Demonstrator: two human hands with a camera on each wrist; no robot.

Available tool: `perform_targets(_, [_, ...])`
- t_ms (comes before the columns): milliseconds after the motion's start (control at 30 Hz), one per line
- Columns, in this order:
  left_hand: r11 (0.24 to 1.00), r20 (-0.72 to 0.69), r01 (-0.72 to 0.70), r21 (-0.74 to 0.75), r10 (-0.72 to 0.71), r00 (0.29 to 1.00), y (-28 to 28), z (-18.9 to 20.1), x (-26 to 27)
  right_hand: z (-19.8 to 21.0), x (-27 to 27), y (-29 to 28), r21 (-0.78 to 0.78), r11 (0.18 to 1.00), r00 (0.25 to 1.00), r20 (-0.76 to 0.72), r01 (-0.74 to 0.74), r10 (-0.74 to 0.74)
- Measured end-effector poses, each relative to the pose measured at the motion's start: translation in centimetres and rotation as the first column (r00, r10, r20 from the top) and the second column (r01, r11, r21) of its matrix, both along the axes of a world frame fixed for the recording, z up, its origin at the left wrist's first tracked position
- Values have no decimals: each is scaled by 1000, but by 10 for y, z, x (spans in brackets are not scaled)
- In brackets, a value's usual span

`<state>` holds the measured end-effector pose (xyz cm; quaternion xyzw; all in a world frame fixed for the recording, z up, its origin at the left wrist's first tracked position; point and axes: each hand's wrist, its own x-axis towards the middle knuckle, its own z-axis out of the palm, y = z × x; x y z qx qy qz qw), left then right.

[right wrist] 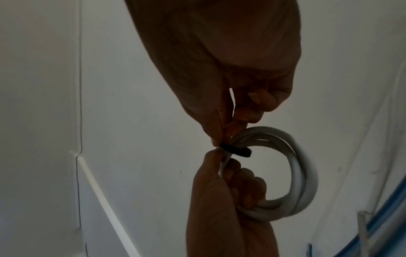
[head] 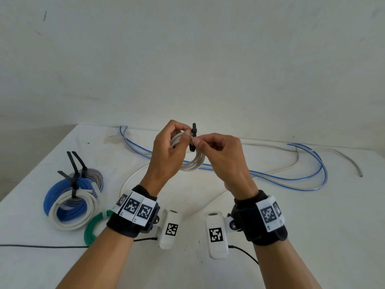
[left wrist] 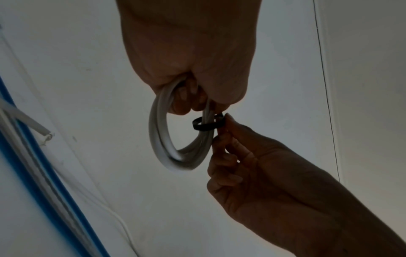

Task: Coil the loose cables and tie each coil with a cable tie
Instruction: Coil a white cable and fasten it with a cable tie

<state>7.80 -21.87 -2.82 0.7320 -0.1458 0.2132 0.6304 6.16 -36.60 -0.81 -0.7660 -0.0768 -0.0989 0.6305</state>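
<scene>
Two hands are up above the white surface (head: 270,215): the left hand (head: 166,151) holds a small white round cable coil (head: 192,163), and the right hand (head: 223,155) pinches the black plastic cable tie (head: 193,140) looped around it.

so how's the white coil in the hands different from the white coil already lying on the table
The held white coil is up in the air, gripped by the left hand; the finished white coil lies flat on the table, leaning on a blue coil.
The held coil looks smaller.
Its black tie is pinched by the right hand; the finished coil's tie lies untouched.
Both are white, looped, black-tied.
</scene>
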Motion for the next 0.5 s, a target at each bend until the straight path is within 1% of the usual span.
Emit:
perform_targets(100, [1000, -27, 20, -1, -20, 999, 1, 1, 0, 2, 2, -6, 8, 999, 998, -21, -54, 54])
perform_targets(200, [997, 22, 53, 59, -54, 998, -1, -1, 0, 1, 3, -11, 62, 994, 995, -33, -88, 91])
perform_targets(333, [987, 65, 98, 124, -106, 992, -5, -7, -1, 1, 5, -19, 131, 987, 990, -93, -90, 103])
perform_targets(433, [988, 56, 102, 115, -109, 993, -7, -8, 0, 0, 6, -18, 160, 986, 993, -95, -54, 70])
perform_targets(500, [987, 25, 115, 111, -118, 993, -7, -8, 0, -2, 7, -15, 143, 990, 997, -73, -18, 29])
